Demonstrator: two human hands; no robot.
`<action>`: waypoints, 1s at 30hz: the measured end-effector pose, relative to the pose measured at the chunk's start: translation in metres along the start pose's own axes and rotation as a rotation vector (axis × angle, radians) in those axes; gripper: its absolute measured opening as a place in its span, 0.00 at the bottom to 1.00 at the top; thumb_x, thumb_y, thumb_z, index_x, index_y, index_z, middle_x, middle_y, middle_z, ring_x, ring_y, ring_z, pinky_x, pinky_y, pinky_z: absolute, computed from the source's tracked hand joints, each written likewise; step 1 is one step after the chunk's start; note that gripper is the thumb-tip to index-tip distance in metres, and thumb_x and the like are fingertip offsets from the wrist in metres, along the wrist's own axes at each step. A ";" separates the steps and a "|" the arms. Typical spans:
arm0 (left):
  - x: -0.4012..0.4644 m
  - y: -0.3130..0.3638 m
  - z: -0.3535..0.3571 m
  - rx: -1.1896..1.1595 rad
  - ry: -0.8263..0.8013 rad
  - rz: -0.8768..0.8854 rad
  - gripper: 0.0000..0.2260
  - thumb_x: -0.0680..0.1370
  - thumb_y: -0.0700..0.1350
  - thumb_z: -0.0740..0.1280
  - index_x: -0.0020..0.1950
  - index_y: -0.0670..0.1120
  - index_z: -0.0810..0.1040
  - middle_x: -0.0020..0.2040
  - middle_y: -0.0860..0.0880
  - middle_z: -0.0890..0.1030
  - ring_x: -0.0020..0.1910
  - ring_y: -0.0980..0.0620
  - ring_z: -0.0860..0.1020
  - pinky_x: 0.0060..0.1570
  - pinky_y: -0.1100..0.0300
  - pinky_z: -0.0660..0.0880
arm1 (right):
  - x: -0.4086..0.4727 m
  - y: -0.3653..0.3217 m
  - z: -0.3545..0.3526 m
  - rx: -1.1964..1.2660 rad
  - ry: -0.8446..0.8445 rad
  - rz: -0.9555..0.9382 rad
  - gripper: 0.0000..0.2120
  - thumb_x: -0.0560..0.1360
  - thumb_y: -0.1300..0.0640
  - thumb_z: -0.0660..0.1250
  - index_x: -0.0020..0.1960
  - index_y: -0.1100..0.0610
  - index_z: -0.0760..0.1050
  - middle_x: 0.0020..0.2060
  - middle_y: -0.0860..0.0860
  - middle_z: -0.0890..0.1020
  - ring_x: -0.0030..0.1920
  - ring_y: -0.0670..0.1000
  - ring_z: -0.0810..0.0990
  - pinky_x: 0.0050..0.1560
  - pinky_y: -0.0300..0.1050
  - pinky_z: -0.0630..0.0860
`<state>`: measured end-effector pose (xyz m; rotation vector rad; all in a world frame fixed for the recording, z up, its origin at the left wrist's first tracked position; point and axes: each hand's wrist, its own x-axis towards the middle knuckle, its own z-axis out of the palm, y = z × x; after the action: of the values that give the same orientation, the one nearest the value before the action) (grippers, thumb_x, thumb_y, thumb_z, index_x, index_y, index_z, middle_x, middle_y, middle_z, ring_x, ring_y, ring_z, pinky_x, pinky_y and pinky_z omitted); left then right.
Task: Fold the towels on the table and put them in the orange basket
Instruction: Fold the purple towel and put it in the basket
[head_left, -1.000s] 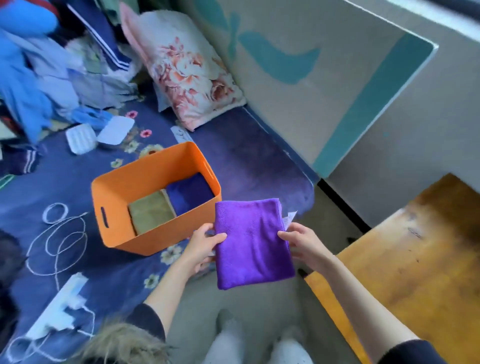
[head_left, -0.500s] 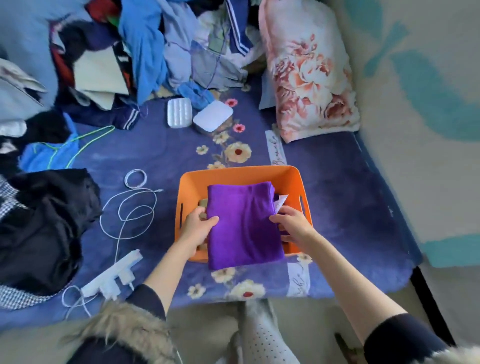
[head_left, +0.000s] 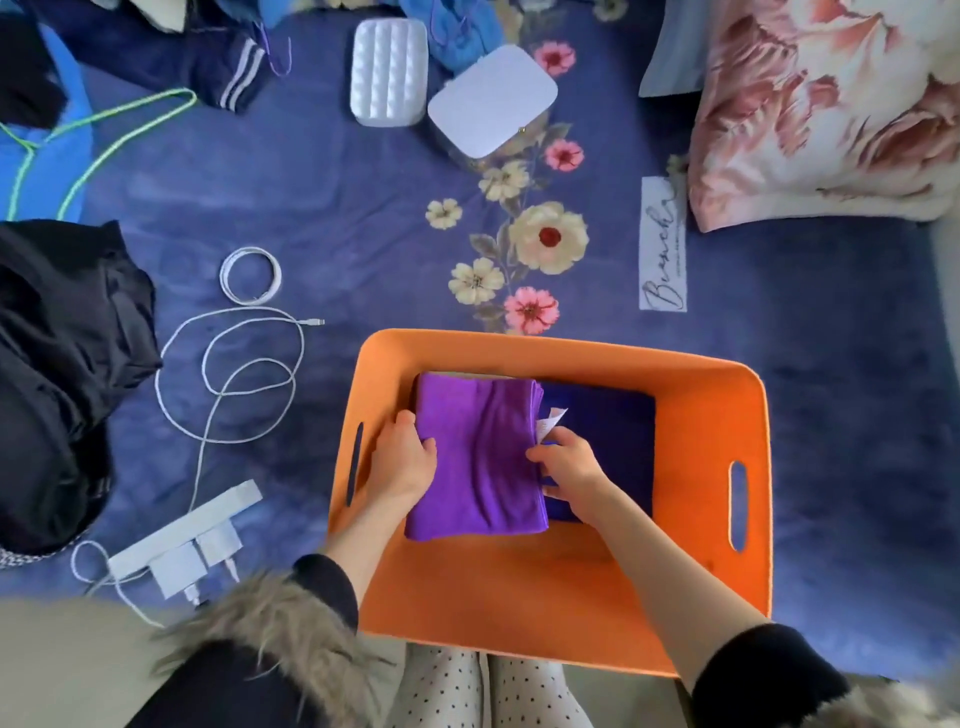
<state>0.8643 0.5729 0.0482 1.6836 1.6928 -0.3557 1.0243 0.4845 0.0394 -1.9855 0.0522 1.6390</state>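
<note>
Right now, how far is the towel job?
Done: a folded dark blue towel lies in the orange basket. In hand: left hand and right hand grip the folded purple towel, inside the basket. Left: letting go; the table is out of view.

Purple, orange and navy over a flowered blue blanket

A bright purple towel (head_left: 480, 457) is lying beside a dark navy towel (head_left: 610, 441) inside the plain orange basket (head_left: 717, 415). The blanket (head_left: 363, 218) is showing deep blue with cream and pink flowers. The pillow (head_left: 831, 109) is wearing pink blooms on white. White cables (head_left: 228, 374) are curling near a black garment (head_left: 62, 332).
</note>
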 end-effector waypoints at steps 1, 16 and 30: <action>0.006 0.000 0.003 0.018 0.002 0.012 0.13 0.78 0.42 0.62 0.60 0.37 0.69 0.61 0.38 0.74 0.62 0.37 0.72 0.59 0.49 0.67 | 0.008 0.000 0.002 0.001 0.017 0.001 0.06 0.73 0.67 0.62 0.47 0.58 0.72 0.39 0.53 0.76 0.37 0.50 0.75 0.35 0.43 0.74; 0.011 -0.004 0.020 0.337 0.118 0.321 0.30 0.76 0.38 0.64 0.75 0.43 0.53 0.75 0.40 0.53 0.73 0.40 0.59 0.63 0.50 0.67 | 0.027 0.019 0.019 -0.370 0.348 -0.254 0.25 0.73 0.61 0.67 0.68 0.59 0.65 0.62 0.58 0.73 0.59 0.59 0.73 0.56 0.50 0.71; 0.055 -0.021 0.057 0.913 -0.088 0.473 0.62 0.61 0.69 0.71 0.67 0.50 0.22 0.73 0.37 0.30 0.73 0.37 0.32 0.71 0.44 0.36 | 0.080 0.031 0.013 -1.603 0.142 -0.720 0.57 0.65 0.30 0.65 0.72 0.48 0.26 0.74 0.55 0.33 0.74 0.56 0.32 0.67 0.61 0.29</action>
<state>0.8660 0.5758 -0.0336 2.5810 1.0369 -1.0529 1.0210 0.4894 -0.0472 -2.4761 -2.2026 0.9349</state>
